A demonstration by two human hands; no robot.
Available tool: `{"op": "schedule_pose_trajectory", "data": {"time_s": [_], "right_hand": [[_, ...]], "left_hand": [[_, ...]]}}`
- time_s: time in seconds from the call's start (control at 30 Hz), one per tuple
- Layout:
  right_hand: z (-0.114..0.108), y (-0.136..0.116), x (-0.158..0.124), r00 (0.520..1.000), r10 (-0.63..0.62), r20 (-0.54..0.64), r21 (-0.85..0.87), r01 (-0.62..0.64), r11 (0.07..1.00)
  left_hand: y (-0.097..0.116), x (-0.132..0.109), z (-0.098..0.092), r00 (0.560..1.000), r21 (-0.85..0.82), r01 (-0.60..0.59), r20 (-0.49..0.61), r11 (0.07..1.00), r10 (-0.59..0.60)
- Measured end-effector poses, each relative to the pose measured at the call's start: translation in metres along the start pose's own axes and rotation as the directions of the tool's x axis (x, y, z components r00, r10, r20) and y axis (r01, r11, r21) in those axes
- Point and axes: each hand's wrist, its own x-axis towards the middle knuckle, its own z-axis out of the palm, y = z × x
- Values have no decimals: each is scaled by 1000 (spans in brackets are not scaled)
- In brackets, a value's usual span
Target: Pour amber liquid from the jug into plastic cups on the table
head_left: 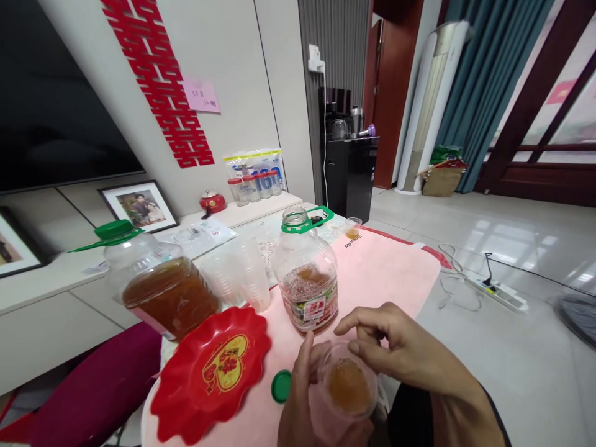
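Note:
My left hand (300, 397) is wrapped round a clear plastic cup (350, 388) with amber liquid and some bubbles in it. Just over the cup's far rim is my right hand (386, 338), its thumb and forefinger apart and nothing between them; whether the thumb touches the rim I cannot tell. Beyond the hands stands an uncapped clear plastic jug (307, 279), with a green handle and foamy brown liquid low inside. A green cap (281, 386) lies by my left hand. To its left is a red scalloped tray (186, 379) with a gold heart print.
A capped jug (162, 285) of brown liquid stands at the left beside stacked plastic cups (237, 276). Another cup (353, 228) with liquid sits at the pink-covered table's (395, 261) far edge. A power strip (500, 292) with cables lies on the floor at right.

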Motion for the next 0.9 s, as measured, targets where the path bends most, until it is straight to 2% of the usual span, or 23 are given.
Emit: {"op": "schedule_pose_trajectory", "data": {"time_s": [0.13,0.23,0.33,0.5,0.73,0.9], "right_hand": [[-21,12,-6,986,129,-106,85,-120,989],[-36,27,-4,942,214,-259,121,-188,975],[-47,43,4,903,224,-367,120,-193,974],[-55,64,20,861,207,-465,155,-151,976],[-63,97,54,798,195,-570,159,-126,979],[-78,128,88,699,224,-679,173,-145,974]], "left_hand": [[-22,11,5,994,89,-106,31,990,104],[-40,18,11,987,122,-154,66,981,146],[-53,23,20,973,120,-180,170,976,158],[-70,27,27,936,101,-199,313,975,159],[-84,28,26,918,99,-253,337,962,207],[-86,27,30,933,119,-219,316,968,172]]}}
